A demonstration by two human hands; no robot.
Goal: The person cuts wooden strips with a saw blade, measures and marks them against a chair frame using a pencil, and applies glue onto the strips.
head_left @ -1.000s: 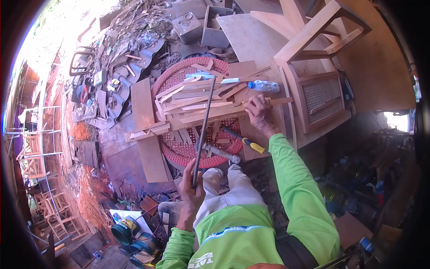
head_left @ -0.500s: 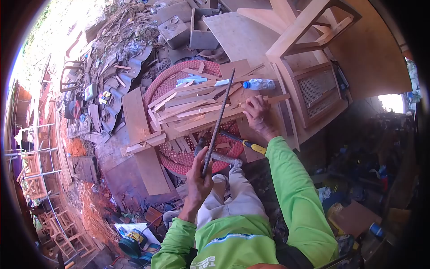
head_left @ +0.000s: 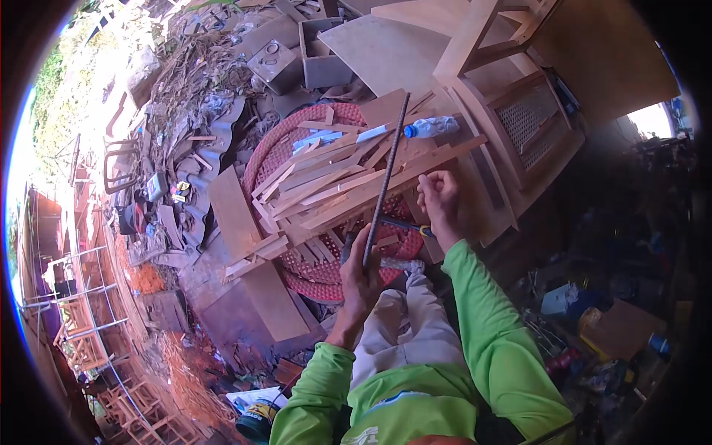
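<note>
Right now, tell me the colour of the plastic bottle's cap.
The bottle cap is blue, seen best in the head view.

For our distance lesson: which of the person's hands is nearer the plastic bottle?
Right. The right hand is below the bottle in the view, with a wood strip between them; the left hand, holding a dark rod, is lower and to the left.

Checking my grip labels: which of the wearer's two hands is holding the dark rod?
The left hand, which grips the lower end of the dark rod. The right hand is apart from it, curled near a long wooden strip.
</note>
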